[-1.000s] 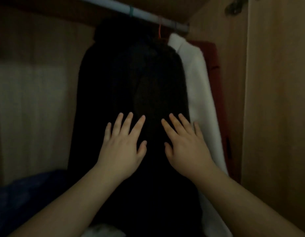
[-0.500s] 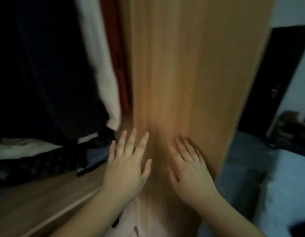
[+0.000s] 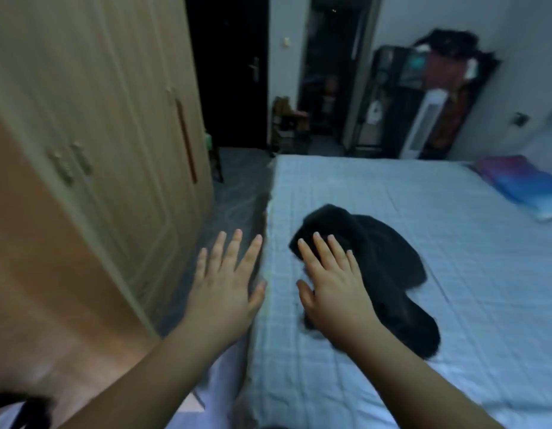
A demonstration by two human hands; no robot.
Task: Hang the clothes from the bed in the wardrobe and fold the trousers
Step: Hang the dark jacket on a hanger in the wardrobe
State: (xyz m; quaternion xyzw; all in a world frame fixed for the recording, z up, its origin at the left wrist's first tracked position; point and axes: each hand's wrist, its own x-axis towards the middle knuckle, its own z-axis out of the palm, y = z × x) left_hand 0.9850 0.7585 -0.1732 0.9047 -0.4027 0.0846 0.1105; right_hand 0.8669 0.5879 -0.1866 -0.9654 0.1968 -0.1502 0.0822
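Your left hand (image 3: 226, 289) and right hand (image 3: 333, 287) were both held out flat, fingers straight, gripping nothing. A crumpled black cloth garment (image 3: 376, 274) lay near the left edge of the pale blue checked bed (image 3: 454, 305), directly beyond and partly beneath your right fingertips (image 3: 317, 237); I could not tell whether they touched it.

The bed (image 3: 392, 193) fills the right side of the view, covered by a pale blue checked sheet with a few creases. A crumpled black garment (image 3: 389, 274) lies on it near the left edge. A blue and purple pillow (image 3: 528, 181) rests at the far right side, well apart from the garment.
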